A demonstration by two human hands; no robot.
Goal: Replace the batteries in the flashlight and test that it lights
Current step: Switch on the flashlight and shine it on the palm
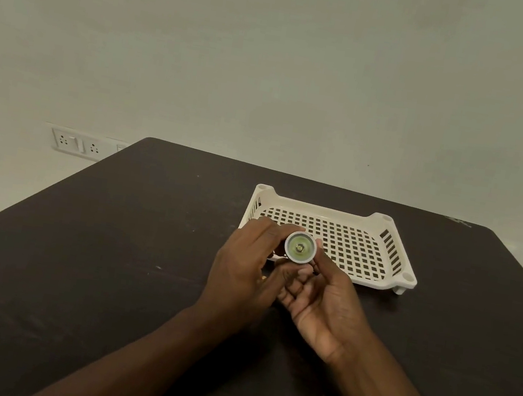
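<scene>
I hold the flashlight (299, 247) above the dark table, its round silver head and lens turned up toward me. The lens looks dim and greenish, with no bright beam. My left hand (243, 273) wraps the body from the left, fingers curled over it. My right hand (325, 304) cups it from below and the right, with fingertips against the head's rim. The flashlight's body is hidden behind the head and my fingers. A small pale object (263, 278) peeks out under my left hand; I cannot tell what it is.
A cream perforated plastic tray (378, 249) sits on the table (108, 259) just behind my hands, nothing visible in it. A wall socket panel (79, 144) is at the left beyond the table's far edge.
</scene>
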